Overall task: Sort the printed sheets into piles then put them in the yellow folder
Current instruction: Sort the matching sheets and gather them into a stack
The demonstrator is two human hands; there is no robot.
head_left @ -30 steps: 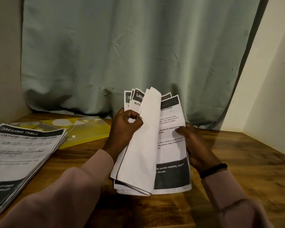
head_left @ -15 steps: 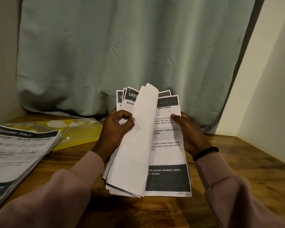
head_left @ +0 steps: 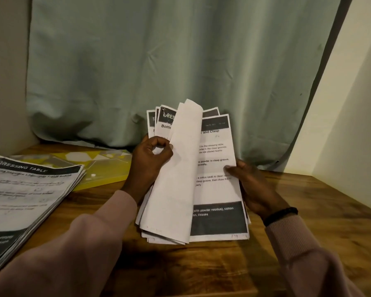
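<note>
A fanned bundle of printed sheets (head_left: pixel 216 189) stands tilted on the wooden table (head_left: pixel 201 264) in front of me. My left hand (head_left: pixel 150 163) pinches several sheets curled over to the left, their blank backs (head_left: pixel 174 179) showing. My right hand (head_left: pixel 251 185) grips the right edge of the bundle, thumb on the front page. A sorted pile headed "DRESSING TABLE" (head_left: pixel 24 198) lies flat at the left. The yellow folder (head_left: pixel 107 168) lies behind that pile, partly under it and partly hidden by my left hand.
A grey-green curtain (head_left: pixel 180 61) hangs down to the table's back edge. A pale wall (head_left: pixel 356 125) closes off the right side and another wall stands at the far left. Bare wood shows at the front and right.
The bundle has stayed in both hands. My right hand slid down the right edge from near the top to mid-page. The curled sheets remain held by my left hand.
</note>
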